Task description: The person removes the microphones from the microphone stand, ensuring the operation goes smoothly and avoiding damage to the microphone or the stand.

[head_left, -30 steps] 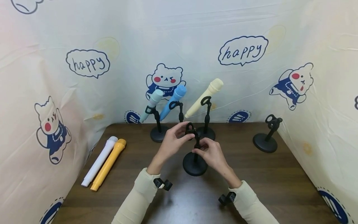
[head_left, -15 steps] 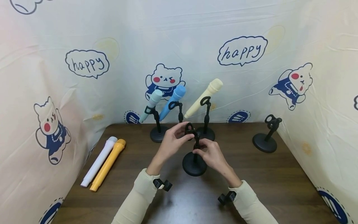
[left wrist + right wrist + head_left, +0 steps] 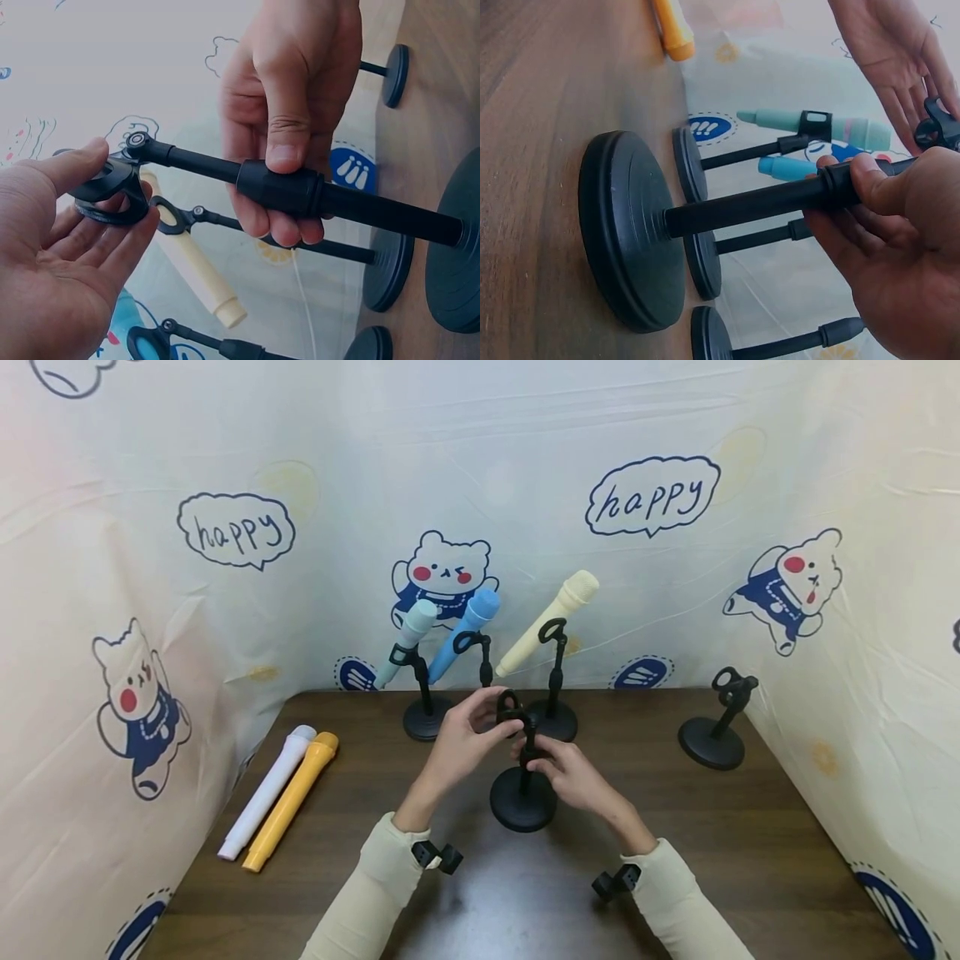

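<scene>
The left hand (image 3: 468, 739) pinches the clip (image 3: 116, 178) and the right hand (image 3: 579, 774) curls round the collar (image 3: 281, 189) of a black stand (image 3: 522, 810) upright on the central worktop (image 3: 750, 860), likely to keep it from tipping or turning.

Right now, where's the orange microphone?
In the head view, the orange microphone lies on the left side of the table, alongside the white microphone, well left of the left hand and the black stand it grips.
</scene>
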The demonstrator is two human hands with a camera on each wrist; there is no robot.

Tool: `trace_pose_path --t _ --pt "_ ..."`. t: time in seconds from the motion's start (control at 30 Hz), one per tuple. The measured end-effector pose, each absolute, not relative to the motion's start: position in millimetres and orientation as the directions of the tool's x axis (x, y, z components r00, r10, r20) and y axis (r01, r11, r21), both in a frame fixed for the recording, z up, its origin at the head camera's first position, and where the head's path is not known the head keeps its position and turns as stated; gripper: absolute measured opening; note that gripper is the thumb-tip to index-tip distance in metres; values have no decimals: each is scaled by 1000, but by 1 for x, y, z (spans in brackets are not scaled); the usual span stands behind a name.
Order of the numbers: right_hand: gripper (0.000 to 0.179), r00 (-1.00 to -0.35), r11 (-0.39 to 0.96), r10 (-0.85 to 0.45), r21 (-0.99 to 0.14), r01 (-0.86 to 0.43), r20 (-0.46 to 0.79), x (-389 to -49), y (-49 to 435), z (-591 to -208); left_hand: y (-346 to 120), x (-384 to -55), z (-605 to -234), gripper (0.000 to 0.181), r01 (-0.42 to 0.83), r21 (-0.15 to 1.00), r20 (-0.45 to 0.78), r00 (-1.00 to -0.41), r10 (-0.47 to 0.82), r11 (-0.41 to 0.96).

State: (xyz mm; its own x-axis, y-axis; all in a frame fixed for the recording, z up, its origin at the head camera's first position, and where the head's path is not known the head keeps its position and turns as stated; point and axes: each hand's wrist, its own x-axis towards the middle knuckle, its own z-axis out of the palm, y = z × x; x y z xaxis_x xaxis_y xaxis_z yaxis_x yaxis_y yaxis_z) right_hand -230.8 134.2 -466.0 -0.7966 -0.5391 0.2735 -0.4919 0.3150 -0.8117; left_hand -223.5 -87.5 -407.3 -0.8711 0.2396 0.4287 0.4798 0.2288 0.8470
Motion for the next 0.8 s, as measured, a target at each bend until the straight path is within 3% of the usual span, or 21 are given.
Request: trace_pose_path --t 0.3,0.53,0.8 --pt "32 -824 332 -514 -829 -449 240 -225 134 -464 -87 -221 -406 44 483 842 432 -870 236 241" --pt "42 -872 306 -361 -842 -444 329 -224 126 -470 -87 -221 -405 46 481 842 431 -872 234 244" --pt "42 -925 413 -231 -831 -373 301 -223 119 -471 -86 -220 -404 48 466 852 419 -880 225 236"
